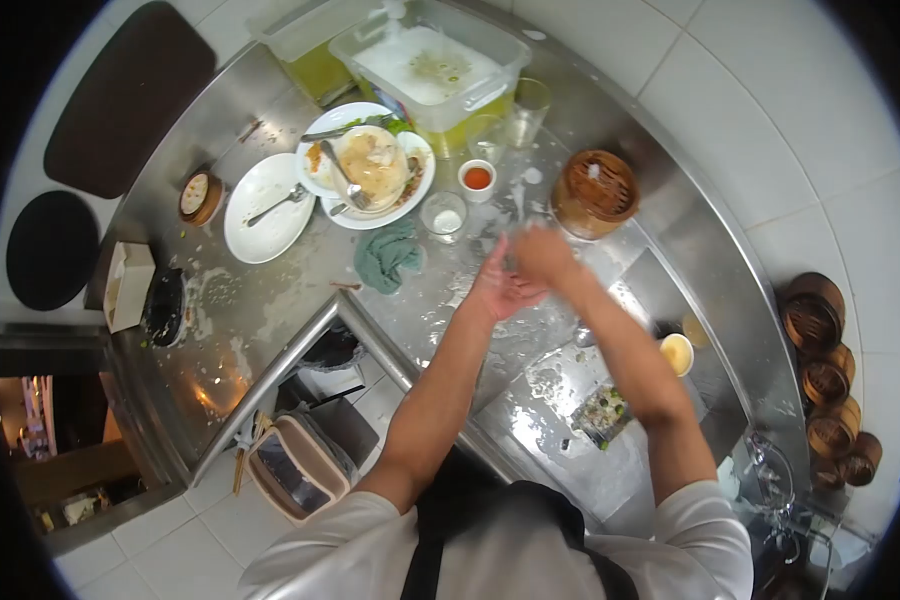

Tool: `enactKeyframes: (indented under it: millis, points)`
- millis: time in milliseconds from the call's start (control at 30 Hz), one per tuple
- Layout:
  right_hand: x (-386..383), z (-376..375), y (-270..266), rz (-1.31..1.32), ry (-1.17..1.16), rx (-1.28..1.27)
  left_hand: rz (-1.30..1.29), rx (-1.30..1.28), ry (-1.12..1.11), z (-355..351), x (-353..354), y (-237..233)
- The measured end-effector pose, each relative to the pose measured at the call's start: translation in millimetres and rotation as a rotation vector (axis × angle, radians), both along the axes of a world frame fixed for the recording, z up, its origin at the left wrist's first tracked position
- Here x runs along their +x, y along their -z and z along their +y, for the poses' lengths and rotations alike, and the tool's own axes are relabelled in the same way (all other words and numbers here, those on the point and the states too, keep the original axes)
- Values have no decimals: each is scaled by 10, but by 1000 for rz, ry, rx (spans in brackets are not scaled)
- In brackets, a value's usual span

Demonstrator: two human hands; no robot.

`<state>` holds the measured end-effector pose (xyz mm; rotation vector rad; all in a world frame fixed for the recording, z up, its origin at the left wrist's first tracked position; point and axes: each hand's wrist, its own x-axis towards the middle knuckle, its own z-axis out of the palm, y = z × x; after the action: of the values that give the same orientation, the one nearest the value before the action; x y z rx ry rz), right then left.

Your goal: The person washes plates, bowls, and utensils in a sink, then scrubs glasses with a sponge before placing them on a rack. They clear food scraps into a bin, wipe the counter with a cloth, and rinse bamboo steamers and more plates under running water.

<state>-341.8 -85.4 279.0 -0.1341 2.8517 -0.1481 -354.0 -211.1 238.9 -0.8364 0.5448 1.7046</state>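
Over the wet steel counter [440, 335], my left hand [505, 285] is held palm up with its fingers apart and nothing in it. My right hand [542, 255] is just beside and above it, blurred by motion, so its fingers cannot be made out. A clear glass [444, 216] stands left of my hands, and a small white cup of red sauce [477, 179] is beyond them. To the right of that cup is a round bamboo steamer [596, 195]. A crumpled green cloth [388, 256] lies left of my left hand.
Dirty plates [370, 170] with food scraps and cutlery are piled at the back, near a tub of foamy liquid [430, 70]. An oval white plate [268, 210] holds a spoon. A yellow-filled cup [677, 354] and a food-strewn drain [602, 415] are at right. A bin [295, 470] stands below.
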Motion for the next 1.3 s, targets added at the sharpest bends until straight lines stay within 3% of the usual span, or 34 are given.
enactKeyframes:
  millis: [67,133,233,300,333,367,433,467,500,533,567,600,633,667,700,733,767,800,833,867,900,933,967,1000,1067,1133,1200,1300]
  points:
    - [554,-18,492,323,-23,-241,288,292,37,82,38,232]
    - [1053,-116,522,507,24,-374,332,191,1,221,315,388]
    - [1507,-250,330,621,704,-1310,417,42,-68,287,497,318]
    - [1768,-322,237,623,1196,-1923,226,192,-109,180,451,352]
    - [1847,-317,201,687,1236,-1491,210,204,-57,122,425,401]
    - [1868,-315,196,695,1248,-1489,206,204,-44,143,513,290]
    - [1828,-261,198,305,1157,-1296,741,-247,349,181,780,-47]
    - [1853,-45,578,249,1103,-1072,896,-277,427,177,877,-41]
    - [1803,-4,547,258,1106,-1073,903,-274,432,162,936,56]
    - [1745,30,517,370,962,-868,1425,-427,506,134,962,154]
    - [1716,32,453,462,814,-663,1679,-491,550,82,948,283]
    - [1625,-41,213,483,848,-778,1931,-592,569,30,935,411]
    - [1529,-120,-46,506,881,-894,1808,-404,574,-32,751,518]
    - [1424,-93,-182,503,472,-809,1677,-219,575,-74,587,604]
    - [1392,-80,-204,473,78,-715,1663,-221,581,-161,551,716]
    - [1347,-1,-61,85,320,-1241,1409,-77,579,-240,524,821]
    - [1325,59,79,92,317,-1238,1091,20,586,-206,423,796]
    - [1295,83,189,13,626,-1802,771,58,573,-172,326,718]
    - [1288,72,311,-97,960,-2357,775,50,571,-190,329,646]
    - [1264,-203,336,142,947,-2454,990,-73,465,-180,376,482]
    - [1170,-495,451,439,1105,-2553,1199,-197,350,-165,453,338]
    - [1043,-602,576,589,1284,-2100,1396,-323,230,-176,519,274]
    - [959,-639,666,701,1396,-1634,1398,-328,227,-243,516,271]
    - [842,-518,570,700,1392,-1644,1302,-312,122,-358,462,279]
    - [415,-137,100,740,838,-984,1215,-306,38,-554,338,202]
    - [-201,-22,-244,798,650,-733,1144,-485,65,-674,292,-1]
    - [-818,127,-363,826,298,-405,1098,-534,118,-785,195,14]
    - [-1548,91,-483,625,211,-227,1019,-615,118,-875,100,-48]
